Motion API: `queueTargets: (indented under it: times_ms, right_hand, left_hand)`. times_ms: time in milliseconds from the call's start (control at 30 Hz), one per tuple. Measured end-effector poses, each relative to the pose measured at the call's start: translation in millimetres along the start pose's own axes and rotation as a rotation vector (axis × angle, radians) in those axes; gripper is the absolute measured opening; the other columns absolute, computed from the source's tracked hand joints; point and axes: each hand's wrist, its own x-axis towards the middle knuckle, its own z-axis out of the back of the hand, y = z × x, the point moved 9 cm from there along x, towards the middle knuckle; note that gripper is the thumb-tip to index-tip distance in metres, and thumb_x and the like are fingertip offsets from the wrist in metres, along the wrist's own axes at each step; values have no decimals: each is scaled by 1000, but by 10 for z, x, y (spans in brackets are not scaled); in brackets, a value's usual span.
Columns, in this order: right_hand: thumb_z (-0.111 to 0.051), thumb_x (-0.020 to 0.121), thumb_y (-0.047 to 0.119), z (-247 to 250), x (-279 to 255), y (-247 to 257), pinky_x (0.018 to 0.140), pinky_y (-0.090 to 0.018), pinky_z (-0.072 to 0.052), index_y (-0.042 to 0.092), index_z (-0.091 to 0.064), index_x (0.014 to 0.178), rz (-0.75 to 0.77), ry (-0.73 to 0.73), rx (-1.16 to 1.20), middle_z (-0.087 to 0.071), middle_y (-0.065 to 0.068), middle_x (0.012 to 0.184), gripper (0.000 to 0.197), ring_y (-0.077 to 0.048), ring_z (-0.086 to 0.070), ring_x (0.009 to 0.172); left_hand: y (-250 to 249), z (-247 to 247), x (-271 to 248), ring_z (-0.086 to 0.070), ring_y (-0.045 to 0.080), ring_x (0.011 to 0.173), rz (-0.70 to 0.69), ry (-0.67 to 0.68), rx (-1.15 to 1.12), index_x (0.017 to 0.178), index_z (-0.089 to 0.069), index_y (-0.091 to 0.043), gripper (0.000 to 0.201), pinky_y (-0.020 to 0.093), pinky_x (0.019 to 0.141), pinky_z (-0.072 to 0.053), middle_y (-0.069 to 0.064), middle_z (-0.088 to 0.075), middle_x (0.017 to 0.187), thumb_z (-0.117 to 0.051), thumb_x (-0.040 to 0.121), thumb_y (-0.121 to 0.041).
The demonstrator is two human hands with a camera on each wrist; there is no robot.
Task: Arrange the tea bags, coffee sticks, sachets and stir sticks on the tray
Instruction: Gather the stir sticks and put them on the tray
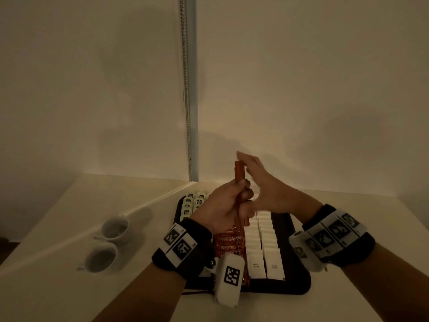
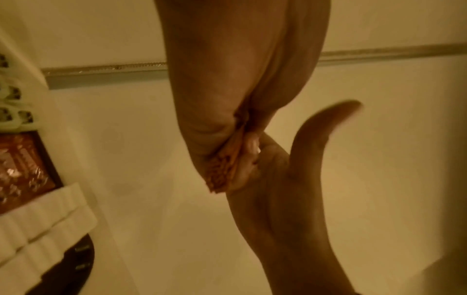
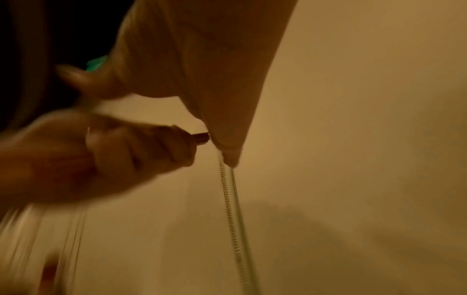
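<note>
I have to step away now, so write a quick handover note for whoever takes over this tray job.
Left hand: grips a bundle of coffee sticks upright above the tray.
Right hand: open, flat palm against the bundle's top.
Done: rows of tea bags, coffee sticks and white sachets lie on the tray.
Left: lay down the held bundle. No stir sticks visible.
Two cups stand left of the tray.

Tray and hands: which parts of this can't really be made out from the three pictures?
- Tray, head view: left rows hidden by left hand and wristband.
- Coffee sticks, head view: count untellable; grip covers the bundle's middle.
- Right wrist view: right hand blurred; tray not seen.
- Left wrist view: white sachets blurred, cut by the edge.
</note>
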Motion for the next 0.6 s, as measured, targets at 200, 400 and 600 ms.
queueTargets:
  times_ms: [200, 400, 600]
  right_hand:
    - [-43, 98, 29, 11, 74, -316, 48, -23, -46, 6, -60, 97, -285, -245, 686, -68, -7, 103, 29, -12, -55, 57]
    - [-36, 102, 25, 165, 119, -493, 67, -24, -48, 14, -51, 89, -269, -441, 847, -73, -1, 88, 23, -13, -68, 87]
    - [-38, 102, 20, -130, 82, -830, 47, -16, -46, 12, -47, 86, -344, -499, 827, -54, -2, 73, 20, -15, -62, 80]
  left_hand:
    - [-51, -30, 227, -40, 6, 48, -76, 26, 200, 93, -49, -15, 21, 19, 48, -40, -2, -41, 66, -34, 104, -25]
    - [138, 85, 369, -41, 10, 56, -143, 2, 463, 88, -47, -12, 24, 17, 52, -39, 1, -41, 69, -32, 105, -20]
    - [258, 230, 487, -47, 13, 64, -176, -58, 694, 114, -49, -8, 25, 21, 56, -42, 5, -51, 78, -31, 105, -22]
